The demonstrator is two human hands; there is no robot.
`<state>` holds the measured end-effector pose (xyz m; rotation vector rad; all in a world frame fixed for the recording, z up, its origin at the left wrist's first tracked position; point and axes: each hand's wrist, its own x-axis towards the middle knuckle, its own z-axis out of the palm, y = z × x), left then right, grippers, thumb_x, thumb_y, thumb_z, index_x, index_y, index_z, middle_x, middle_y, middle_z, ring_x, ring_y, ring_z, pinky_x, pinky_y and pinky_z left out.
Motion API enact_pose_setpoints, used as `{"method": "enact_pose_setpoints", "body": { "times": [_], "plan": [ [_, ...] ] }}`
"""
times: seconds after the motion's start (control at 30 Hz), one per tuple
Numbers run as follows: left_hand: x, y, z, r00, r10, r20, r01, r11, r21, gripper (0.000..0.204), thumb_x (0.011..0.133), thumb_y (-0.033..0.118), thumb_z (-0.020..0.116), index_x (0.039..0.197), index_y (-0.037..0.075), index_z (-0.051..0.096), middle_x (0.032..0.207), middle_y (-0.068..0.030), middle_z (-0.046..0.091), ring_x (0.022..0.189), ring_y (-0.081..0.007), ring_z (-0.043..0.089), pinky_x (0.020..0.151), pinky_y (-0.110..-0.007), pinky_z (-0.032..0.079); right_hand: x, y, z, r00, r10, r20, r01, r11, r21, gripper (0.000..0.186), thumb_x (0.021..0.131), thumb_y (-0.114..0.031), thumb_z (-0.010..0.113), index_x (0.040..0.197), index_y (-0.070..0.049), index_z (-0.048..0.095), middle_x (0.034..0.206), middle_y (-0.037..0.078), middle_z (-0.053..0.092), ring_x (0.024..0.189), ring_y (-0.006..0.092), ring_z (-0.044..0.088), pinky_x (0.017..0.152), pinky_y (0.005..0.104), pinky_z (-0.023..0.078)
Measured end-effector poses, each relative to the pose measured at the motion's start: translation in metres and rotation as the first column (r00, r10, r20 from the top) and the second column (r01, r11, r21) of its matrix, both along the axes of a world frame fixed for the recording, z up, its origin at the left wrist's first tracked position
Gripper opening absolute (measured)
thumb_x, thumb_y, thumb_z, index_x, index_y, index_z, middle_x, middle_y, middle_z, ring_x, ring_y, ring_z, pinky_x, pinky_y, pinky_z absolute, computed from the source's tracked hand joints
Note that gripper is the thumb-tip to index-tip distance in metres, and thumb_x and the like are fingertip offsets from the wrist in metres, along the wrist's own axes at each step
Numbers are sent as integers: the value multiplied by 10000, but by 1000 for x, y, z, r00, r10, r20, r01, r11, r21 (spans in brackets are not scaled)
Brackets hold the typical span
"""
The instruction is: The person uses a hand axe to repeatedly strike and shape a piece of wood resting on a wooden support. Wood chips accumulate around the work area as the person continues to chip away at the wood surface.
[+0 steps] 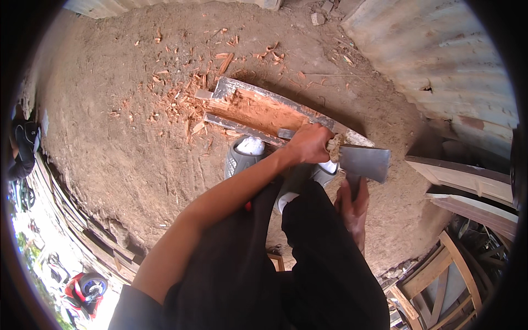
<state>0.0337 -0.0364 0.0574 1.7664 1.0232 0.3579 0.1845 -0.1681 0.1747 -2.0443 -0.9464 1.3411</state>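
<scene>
A long wooden piece [269, 111], grey outside and hollowed to reddish wood inside, lies on the dirt in front of my feet. My left hand [311, 143] is closed around a chisel [286, 133]; its flat metal blade points left into the hollow, and its pale, worn handle end sticks out on the right. Just right of that handle end, my right hand [352, 206] grips a hatchet [364, 162] by its handle. The hatchet's broad grey metal head is raised beside the chisel, and a small gap between them cannot be judged.
Wood chips [170, 102] are scattered over the dirt floor left of and beyond the piece. My grey shoes [242, 159] rest against its near side. A corrugated metal sheet [434, 60] stands at the far right. Boards [467, 176] and wooden frames [434, 269] are stacked on the right.
</scene>
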Motion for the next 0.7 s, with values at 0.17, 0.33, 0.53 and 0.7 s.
{"method": "enact_pose_setpoints", "body": {
  "times": [0.17, 0.33, 0.53, 0.7],
  "plan": [
    [2, -1, 1, 999, -41, -26, 42, 999, 26, 219, 678, 181, 713, 833, 28, 737, 834, -260, 717, 876, -446, 718, 820, -519, 577, 7, 10, 1, 959, -230, -166, 268, 926, 264, 368, 1070, -205, 516, 1341, 40, 477, 627, 47, 523, 436, 134, 489, 399, 289, 395],
    [7, -2, -4, 991, -101, -82, 105, 993, 46, 236, 695, 182, 714, 880, 39, 749, 867, -257, 730, 906, -437, 724, 851, -516, 576, 5, 9, -4, 996, -82, -40, 84, 995, 47, 353, 1067, -181, 528, 1338, 39, 478, 638, 41, 502, 442, 126, 478, 402, 276, 384],
    [11, -3, -1, 989, -117, -89, 120, 993, 24, 253, 706, 184, 724, 913, 41, 753, 900, -255, 735, 943, -435, 723, 866, -517, 575, -14, -2, -3, 950, -277, -147, 310, 901, 305, 400, 1064, -236, 573, 1373, -5, 470, 651, 21, 471, 471, 97, 420, 436, 244, 352],
    [13, -10, -20, 991, -95, -92, 107, 986, 130, 226, 653, 190, 727, 819, 36, 728, 795, -247, 710, 844, -443, 718, 790, -519, 577, 21, -6, -22, 997, -41, -59, 43, 999, 20, 386, 1058, -208, 575, 1340, 38, 479, 632, 32, 493, 450, 101, 465, 385, 282, 379]
  ]
}}
